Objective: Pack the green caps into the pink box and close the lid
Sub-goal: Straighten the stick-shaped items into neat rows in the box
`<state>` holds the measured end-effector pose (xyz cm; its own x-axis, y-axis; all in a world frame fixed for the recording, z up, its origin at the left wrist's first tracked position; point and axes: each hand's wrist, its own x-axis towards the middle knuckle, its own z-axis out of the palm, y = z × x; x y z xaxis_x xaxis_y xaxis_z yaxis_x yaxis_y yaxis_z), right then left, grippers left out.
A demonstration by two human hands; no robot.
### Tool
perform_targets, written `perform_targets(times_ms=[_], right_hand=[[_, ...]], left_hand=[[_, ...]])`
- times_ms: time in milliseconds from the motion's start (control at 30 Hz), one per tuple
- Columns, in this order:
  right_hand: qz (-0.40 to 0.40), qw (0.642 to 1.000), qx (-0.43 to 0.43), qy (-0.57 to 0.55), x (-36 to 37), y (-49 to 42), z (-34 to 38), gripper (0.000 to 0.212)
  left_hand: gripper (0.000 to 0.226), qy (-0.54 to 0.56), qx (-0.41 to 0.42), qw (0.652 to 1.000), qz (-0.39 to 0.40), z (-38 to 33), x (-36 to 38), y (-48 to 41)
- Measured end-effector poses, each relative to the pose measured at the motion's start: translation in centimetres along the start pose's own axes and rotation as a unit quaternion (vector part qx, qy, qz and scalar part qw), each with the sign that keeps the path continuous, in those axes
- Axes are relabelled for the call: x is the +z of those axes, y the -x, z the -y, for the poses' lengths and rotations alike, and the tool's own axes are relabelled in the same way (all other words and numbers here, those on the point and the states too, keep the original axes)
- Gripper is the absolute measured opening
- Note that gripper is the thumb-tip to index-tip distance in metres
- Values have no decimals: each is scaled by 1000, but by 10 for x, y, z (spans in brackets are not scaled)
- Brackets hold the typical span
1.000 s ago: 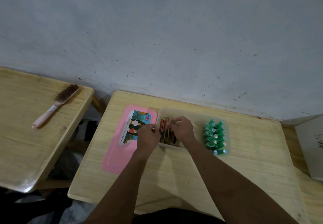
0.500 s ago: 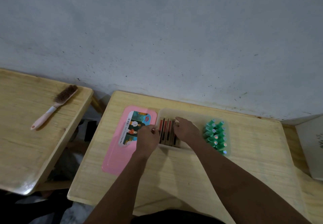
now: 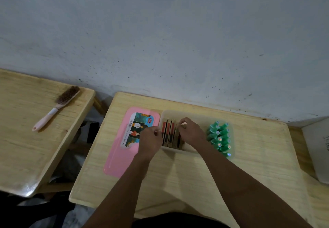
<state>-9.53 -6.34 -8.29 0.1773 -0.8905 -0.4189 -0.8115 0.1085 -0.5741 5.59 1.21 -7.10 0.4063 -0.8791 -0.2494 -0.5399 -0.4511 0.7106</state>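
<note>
Head view, the only one: both hands are down in the box (image 3: 195, 114) on the desk (image 3: 178, 178). The right hand (image 3: 191, 133) curls over the upright packs (image 3: 169, 135) at the box's left end, thumb and finger pinching the top of one. The left hand (image 3: 150, 139) sits at the leftmost pack with its fingers curled in; whether it grips that pack or the box wall cannot be told.

The caps (image 3: 219, 137) are bunched in two rows at the box's right end, well apart from the packs, and they look to be inside the translucent wall. The lid (image 3: 117, 156) lies flat, just left of the box, with the left wrist over its near edge. A brush (image 3: 57, 108) lies on the side desk (image 3: 23, 138).

The step looks like tidying the contents, squaring the packs so everything sits below the rim. With the caps seemingly in place, closing is what remains. That calls for both hands to let go, the left to take the lid by its edge, carry it over the box and line up the corners before pressing down. A leaning pack could keep the lid from seating.
</note>
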Motion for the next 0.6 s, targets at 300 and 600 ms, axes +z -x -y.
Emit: perform_targets(times_ms=[300,600], right_hand=[[-91,975,59,-194,3,3,-3,16],[-55,930,100,-349,3,5,-10,37]], left_hand=[[28,-2,6,1000,-6,3,2,-3],[29,-10,15,1000,-8,9,6,-5]])
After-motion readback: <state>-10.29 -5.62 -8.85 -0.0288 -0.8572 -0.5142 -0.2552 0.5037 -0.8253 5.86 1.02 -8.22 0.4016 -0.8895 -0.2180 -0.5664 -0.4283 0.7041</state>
